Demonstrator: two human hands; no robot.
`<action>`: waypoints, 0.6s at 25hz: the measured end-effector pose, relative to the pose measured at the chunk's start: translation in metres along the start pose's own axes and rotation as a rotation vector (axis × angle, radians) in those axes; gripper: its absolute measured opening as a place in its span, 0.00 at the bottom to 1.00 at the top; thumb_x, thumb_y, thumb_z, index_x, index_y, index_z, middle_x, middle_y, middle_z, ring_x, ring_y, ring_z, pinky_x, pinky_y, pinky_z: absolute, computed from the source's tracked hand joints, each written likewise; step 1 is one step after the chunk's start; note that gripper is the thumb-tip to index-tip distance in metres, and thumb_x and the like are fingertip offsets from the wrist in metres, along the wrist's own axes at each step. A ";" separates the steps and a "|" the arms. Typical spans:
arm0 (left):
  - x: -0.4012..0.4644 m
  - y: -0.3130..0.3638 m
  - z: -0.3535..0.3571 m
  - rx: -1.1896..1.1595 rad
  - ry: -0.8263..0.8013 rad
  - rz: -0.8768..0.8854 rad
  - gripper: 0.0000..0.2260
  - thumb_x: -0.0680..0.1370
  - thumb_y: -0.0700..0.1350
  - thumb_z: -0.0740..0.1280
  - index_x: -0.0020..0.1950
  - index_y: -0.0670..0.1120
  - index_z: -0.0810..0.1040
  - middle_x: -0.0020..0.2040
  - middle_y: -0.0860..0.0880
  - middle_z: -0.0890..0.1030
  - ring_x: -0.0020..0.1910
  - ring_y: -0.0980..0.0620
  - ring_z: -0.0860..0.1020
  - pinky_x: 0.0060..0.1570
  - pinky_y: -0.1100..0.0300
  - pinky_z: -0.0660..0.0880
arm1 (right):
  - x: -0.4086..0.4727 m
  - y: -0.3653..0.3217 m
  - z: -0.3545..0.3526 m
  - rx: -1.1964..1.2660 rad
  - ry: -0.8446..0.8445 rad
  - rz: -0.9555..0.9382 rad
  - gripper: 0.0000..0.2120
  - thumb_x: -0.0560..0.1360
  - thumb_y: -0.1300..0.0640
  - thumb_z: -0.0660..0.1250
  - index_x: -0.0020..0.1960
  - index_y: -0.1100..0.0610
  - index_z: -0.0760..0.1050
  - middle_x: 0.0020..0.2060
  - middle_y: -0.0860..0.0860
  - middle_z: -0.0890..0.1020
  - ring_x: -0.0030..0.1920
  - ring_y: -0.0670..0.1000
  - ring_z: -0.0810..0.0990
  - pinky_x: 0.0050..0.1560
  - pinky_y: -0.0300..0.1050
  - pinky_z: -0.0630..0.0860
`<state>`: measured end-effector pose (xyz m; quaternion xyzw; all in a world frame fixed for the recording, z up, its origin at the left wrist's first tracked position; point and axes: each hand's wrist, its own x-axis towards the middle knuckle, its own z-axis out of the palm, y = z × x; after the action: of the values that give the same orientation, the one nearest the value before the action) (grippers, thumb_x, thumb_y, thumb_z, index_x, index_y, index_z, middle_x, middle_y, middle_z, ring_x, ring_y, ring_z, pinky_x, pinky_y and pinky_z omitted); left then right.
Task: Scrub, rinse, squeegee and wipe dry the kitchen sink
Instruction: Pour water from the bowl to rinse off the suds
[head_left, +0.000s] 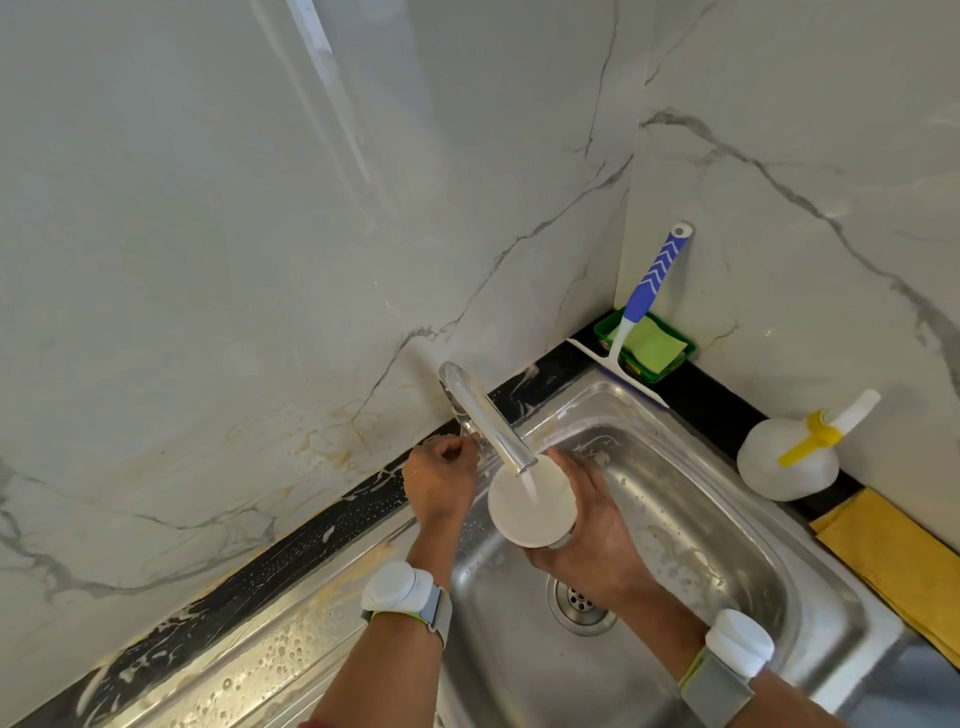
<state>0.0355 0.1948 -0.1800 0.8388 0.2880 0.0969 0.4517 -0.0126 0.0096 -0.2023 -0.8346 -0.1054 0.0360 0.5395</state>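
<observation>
A steel sink basin (691, 525) with soapy streaks and a round drain (582, 603) lies below me. My right hand (597, 525) grips a white cup (530, 501) under the chrome tap spout (488, 415). A stream of water runs from the spout into the cup. My left hand (441, 480) is curled round the tap handle at the base of the spout, by the wall. A squeegee (641, 301) with a blue and white handle leans in the corner, its blade on the sink rim.
A green tray with a green sponge (652, 345) sits in the back corner. A white bottle with a yellow nozzle (787, 457) stands on the black counter at right. A yellow cloth (893, 556) lies beside it. The wet, soapy drainboard (270, 654) stretches left.
</observation>
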 end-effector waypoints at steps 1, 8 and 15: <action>0.000 0.000 0.000 -0.007 0.002 -0.008 0.10 0.78 0.47 0.75 0.38 0.57 0.83 0.32 0.57 0.84 0.29 0.53 0.83 0.37 0.48 0.84 | 0.000 -0.001 0.000 0.032 0.003 0.013 0.51 0.60 0.52 0.86 0.77 0.49 0.65 0.63 0.37 0.71 0.67 0.31 0.67 0.61 0.27 0.73; -0.002 -0.018 0.004 -0.172 0.010 -0.162 0.07 0.77 0.45 0.75 0.39 0.52 0.85 0.34 0.54 0.86 0.34 0.53 0.86 0.41 0.45 0.85 | -0.003 0.014 0.006 0.101 0.012 0.040 0.48 0.60 0.54 0.87 0.74 0.45 0.66 0.62 0.27 0.71 0.67 0.32 0.69 0.58 0.27 0.75; -0.005 -0.028 0.009 -0.185 0.018 -0.243 0.05 0.78 0.46 0.74 0.42 0.50 0.86 0.35 0.51 0.86 0.36 0.51 0.86 0.44 0.45 0.85 | -0.004 0.037 0.018 0.080 -0.001 0.066 0.52 0.60 0.54 0.88 0.76 0.47 0.63 0.65 0.34 0.71 0.66 0.30 0.68 0.58 0.22 0.71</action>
<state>0.0248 0.1974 -0.2074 0.7518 0.3813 0.0751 0.5327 -0.0140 0.0098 -0.2439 -0.8153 -0.0768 0.0583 0.5709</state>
